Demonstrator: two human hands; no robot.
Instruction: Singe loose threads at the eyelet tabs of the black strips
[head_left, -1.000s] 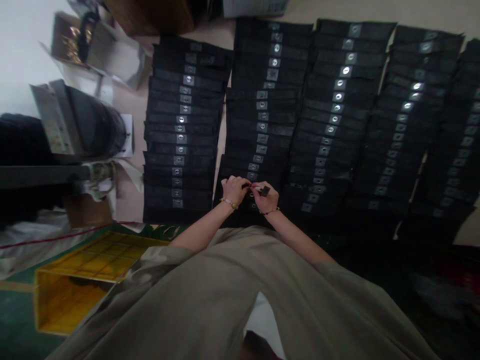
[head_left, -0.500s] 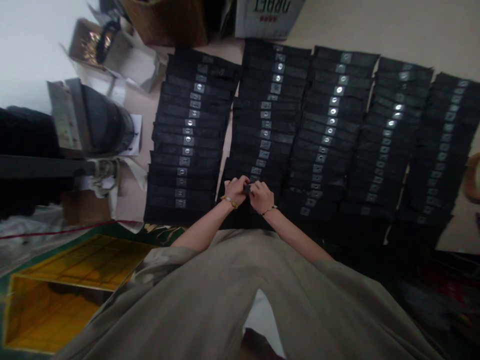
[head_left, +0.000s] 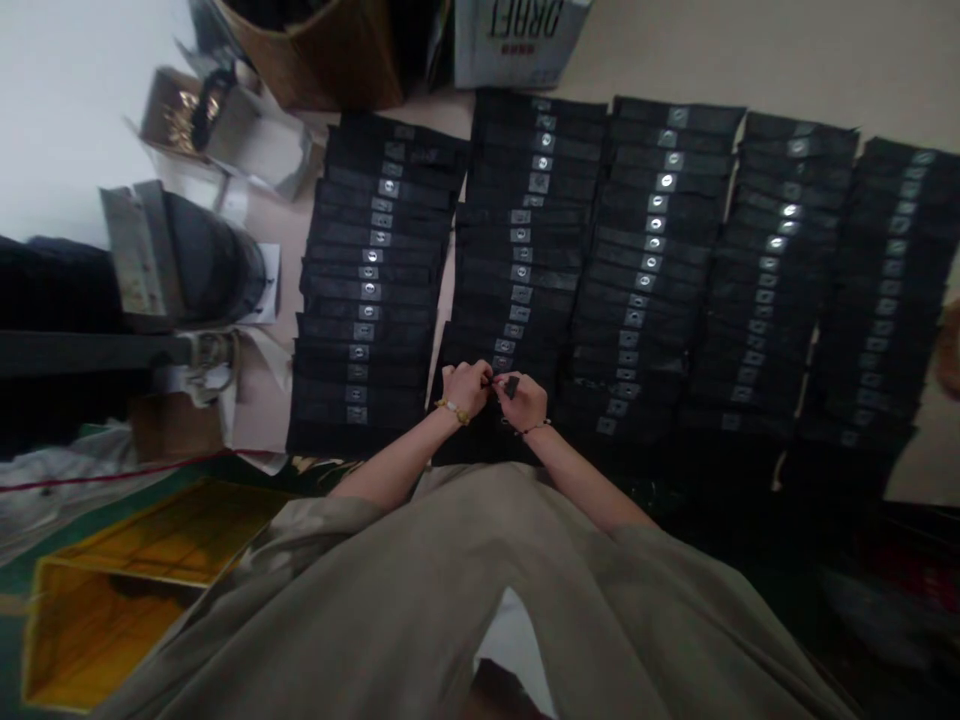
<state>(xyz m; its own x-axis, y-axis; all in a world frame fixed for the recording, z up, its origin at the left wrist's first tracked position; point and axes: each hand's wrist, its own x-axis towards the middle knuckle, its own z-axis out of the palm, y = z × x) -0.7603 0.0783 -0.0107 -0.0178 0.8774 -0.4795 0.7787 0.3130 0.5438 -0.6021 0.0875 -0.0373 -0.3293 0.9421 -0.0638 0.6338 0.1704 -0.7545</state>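
My left hand (head_left: 465,389) and my right hand (head_left: 523,402) meet low in the middle of the view, and each wears a thin bracelet. Pinched between their fingertips is a small black piece (head_left: 511,387), too small to identify. Directly beneath both hands lie the ends of overlapping black fabric strips (head_left: 495,345). Each strip carries a small metal plate or eyelet. They form several long overlapping columns (head_left: 652,260) across the floor, and my hands rest over the second column from the left.
A yellow plastic crate (head_left: 112,600) lies at lower left. A cardboard box (head_left: 315,60) and a printed white carton (head_left: 517,45) stand at the top. A dark rounded object (head_left: 214,258) sits left of the strips. A blurred tan shape (head_left: 951,350) shows at the right edge.
My hands have drawn slightly apart, and the small black piece now shows between them. The whole view has shifted slightly, with the strips sitting a little differently in the picture.
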